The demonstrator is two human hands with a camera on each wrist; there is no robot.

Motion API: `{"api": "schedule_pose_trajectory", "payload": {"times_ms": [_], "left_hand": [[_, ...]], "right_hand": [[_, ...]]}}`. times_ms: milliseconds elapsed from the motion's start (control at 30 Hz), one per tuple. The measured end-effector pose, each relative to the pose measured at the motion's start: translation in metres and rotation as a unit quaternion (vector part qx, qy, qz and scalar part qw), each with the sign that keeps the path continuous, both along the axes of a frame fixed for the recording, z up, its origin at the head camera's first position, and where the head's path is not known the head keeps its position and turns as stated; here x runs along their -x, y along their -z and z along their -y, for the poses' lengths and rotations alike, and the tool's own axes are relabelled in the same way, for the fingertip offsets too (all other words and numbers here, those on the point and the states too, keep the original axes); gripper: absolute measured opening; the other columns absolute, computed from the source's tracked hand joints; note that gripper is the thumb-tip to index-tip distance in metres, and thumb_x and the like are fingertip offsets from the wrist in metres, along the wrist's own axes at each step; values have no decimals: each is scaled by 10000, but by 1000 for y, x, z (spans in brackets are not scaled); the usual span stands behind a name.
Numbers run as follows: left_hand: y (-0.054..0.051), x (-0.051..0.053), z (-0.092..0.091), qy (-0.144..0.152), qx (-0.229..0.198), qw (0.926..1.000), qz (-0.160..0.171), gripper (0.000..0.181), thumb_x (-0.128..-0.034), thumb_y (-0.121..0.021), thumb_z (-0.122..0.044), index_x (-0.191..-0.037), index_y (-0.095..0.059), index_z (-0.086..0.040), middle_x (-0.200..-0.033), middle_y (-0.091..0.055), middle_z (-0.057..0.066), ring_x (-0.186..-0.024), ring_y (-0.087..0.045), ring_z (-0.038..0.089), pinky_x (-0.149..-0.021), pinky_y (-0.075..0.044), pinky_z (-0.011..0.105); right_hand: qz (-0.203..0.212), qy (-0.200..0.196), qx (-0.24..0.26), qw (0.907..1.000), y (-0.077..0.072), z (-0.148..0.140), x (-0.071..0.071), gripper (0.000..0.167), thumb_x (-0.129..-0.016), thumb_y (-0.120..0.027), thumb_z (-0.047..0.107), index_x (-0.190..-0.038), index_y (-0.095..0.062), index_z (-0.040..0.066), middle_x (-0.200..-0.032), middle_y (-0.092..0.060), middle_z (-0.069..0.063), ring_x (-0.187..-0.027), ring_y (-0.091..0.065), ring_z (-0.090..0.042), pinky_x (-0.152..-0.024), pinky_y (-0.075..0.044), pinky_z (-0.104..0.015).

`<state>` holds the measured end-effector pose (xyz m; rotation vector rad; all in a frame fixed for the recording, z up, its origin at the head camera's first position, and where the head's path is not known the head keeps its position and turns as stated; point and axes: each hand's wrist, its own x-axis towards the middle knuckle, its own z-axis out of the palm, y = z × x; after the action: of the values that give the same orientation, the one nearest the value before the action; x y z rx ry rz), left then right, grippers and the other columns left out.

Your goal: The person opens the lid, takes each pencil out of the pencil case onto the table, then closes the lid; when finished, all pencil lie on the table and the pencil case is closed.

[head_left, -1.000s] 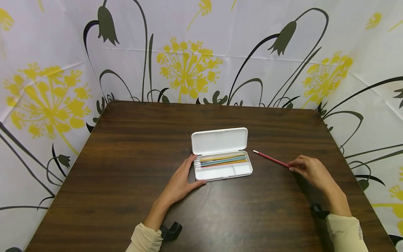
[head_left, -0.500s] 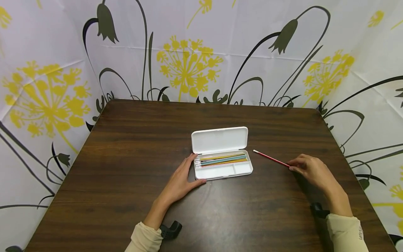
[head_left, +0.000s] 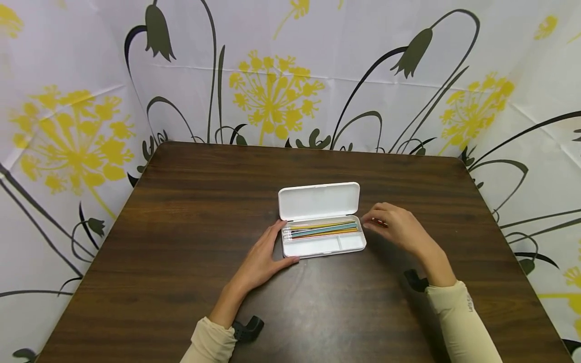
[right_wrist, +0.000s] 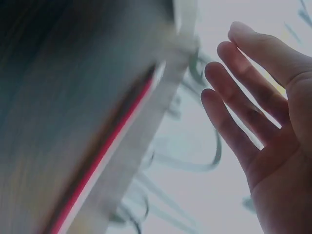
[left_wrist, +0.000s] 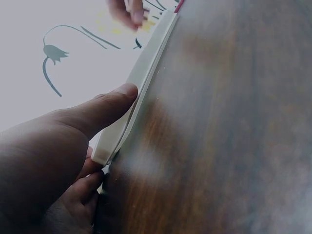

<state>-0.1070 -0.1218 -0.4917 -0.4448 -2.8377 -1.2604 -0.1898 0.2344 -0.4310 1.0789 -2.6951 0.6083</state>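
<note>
A white pencil case [head_left: 319, 202] lies with its lid raised, and several coloured pencils [head_left: 324, 230] fill its long compartment. My left hand [head_left: 258, 264] holds the case's left end, thumb on the near side [left_wrist: 134, 78] and fingers around the far corner. A red pencil [right_wrist: 105, 151] with a white eraser end lies on the table to the right of the case. My right hand [head_left: 399, 229] hovers over that pencil near the case's right end. In the right wrist view its fingers [right_wrist: 239, 117] are loosely bent and apart from the pencil. Most of the pencil is hidden in the head view.
The dark wooden table [head_left: 190, 212] extends on all sides of the case. A floral cloth [head_left: 272, 75] hangs behind and beside the table. Each wrist wears a black camera mount, such as the left one [head_left: 248, 328].
My right hand has let go of the red pencil's far right end and moved left toward the case. My left hand stays on the case.
</note>
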Motion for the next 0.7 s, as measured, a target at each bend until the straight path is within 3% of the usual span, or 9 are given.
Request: {"api": "schedule_pose_trajectory", "payload": {"times_ms": [300, 700], "left_hand": [[-1, -1, 0, 8, -40, 10000, 51, 953, -805, -776, -497, -1551, -276, -178, -1568, -288, 122, -1425, -271, 239, -1077, -314, 516], [1, 0, 0, -16, -6, 10000, 8, 953, -803, -776, -502, -1550, -277, -183, -1571, -287, 107, -1423, -278, 245, -1073, -318, 522]], "right_hand": [[578, -643, -132, 9962, 15, 69, 4, 172, -857, -782, 173, -1024, -765, 211, -970, -653, 75, -853, -598, -100, -714, -510, -314], [479, -595, -439, 9961, 17, 71, 7, 215, -836, -800, 148, -1035, -760, 221, -978, -651, 89, -892, -586, -96, -733, -521, -327]]}}
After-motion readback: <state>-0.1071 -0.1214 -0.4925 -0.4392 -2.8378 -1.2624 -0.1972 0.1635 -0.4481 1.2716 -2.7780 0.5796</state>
